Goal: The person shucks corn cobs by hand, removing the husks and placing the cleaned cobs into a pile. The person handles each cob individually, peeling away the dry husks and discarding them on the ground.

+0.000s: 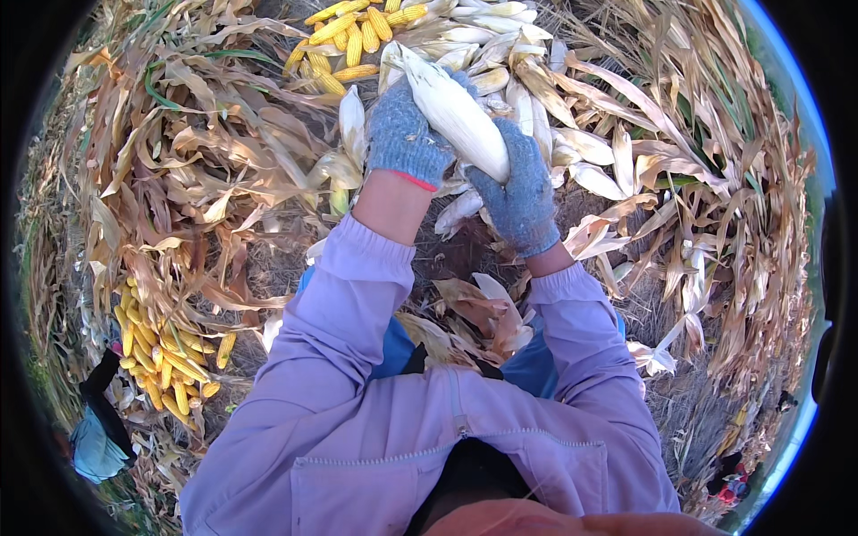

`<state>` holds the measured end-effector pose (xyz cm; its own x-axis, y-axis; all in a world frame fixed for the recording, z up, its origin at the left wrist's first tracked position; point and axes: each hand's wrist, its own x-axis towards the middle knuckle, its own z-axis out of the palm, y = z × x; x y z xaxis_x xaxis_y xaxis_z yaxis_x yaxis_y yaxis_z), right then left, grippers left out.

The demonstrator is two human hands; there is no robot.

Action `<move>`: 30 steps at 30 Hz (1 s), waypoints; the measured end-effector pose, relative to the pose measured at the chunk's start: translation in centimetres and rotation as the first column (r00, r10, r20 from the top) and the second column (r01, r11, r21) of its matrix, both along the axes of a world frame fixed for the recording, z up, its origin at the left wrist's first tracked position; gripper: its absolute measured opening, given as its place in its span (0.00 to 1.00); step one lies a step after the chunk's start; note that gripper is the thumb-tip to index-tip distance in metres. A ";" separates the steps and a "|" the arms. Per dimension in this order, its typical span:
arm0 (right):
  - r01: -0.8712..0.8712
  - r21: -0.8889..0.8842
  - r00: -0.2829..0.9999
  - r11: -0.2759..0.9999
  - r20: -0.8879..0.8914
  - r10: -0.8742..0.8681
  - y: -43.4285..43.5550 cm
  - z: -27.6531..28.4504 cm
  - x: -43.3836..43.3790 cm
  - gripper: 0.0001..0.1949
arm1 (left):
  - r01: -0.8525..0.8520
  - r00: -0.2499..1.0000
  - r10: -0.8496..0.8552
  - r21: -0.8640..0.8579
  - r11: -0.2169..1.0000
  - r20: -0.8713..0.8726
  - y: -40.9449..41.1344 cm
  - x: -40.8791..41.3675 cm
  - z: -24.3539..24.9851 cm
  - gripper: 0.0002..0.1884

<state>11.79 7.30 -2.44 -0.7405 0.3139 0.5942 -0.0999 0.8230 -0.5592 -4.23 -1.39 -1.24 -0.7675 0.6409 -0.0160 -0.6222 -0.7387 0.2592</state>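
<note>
Both hands wear grey-blue knitted gloves and hold one ear of corn in its pale husk [456,117] between them. My left hand [407,134] is at the upper left side of the ear, its fingers partly hidden beneath the husk. My right hand [521,191] grips the lower right end, with the thumb along the ear's side. Beyond the hands lie more husked-in ears [493,50] in a loose heap. Bare yellow corn cobs [354,40] are piled just left of that heap. A single pale ear [352,124] stands close beside my left hand.
Dry corn stalks and leaves [221,154] are heaped at the left, with more stalks [724,167] at the right. A second pile of yellow cobs [161,355] lies at the lower left. Loose husks [486,315] lie between the knees. Parts of other people [100,435] show near the rim.
</note>
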 end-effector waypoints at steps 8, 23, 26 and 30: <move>0.069 -0.262 0.998 0.963 0.024 -0.065 -1.4 -1.1 -1.1 0.36 | -0.335 0.940 0.337 -0.351 0.875 -0.058 1.3 0.6 0.0 0.12; -0.396 -0.867 0.872 -0.304 -0.250 -0.422 8.2 -1.6 -2.0 0.28 | 0.299 0.952 -0.304 -0.330 0.895 0.037 -1.6 7.3 3.4 0.11; -0.384 -0.899 0.883 -0.213 -0.289 -0.371 10.3 -1.7 -0.5 0.29 | 0.349 0.926 -0.376 -0.445 0.825 0.028 -3.3 8.4 2.1 0.13; -0.304 -0.936 0.918 -0.180 -0.237 -0.317 9.3 -0.7 0.2 0.29 | 0.454 0.864 -0.490 -0.601 0.657 0.117 -4.6 10.2 1.0 0.14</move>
